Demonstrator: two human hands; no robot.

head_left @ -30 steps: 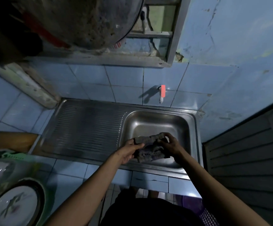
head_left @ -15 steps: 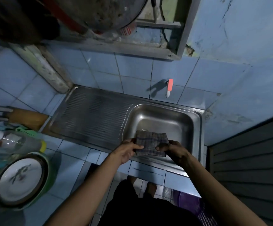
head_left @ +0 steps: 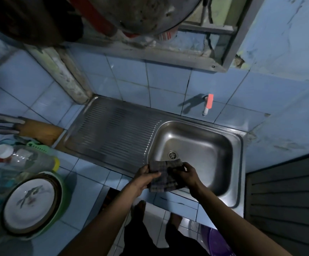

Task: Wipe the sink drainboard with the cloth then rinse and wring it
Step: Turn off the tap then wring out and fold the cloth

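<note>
Setting: blue-tiled kitchen counter [head_left: 87, 169], steel sink [head_left: 196, 145] at centre frame.
Cloth: checked cloth [head_left: 163, 177] held over the basin's near edge, lower centre.
Hands: left hand [head_left: 146, 177] and right hand [head_left: 186, 174] each pinch a side.
Risk: a loose pinch could drop it onto the floor.
Nearby: drainboard [head_left: 113, 130] left; pink tap [head_left: 208, 104] upper right; plates [head_left: 30, 202] lower left.

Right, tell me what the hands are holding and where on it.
Both hands hold the checked cloth over the sink basin's front edge: left hand grips its left side, right hand pinches its right side.
</note>
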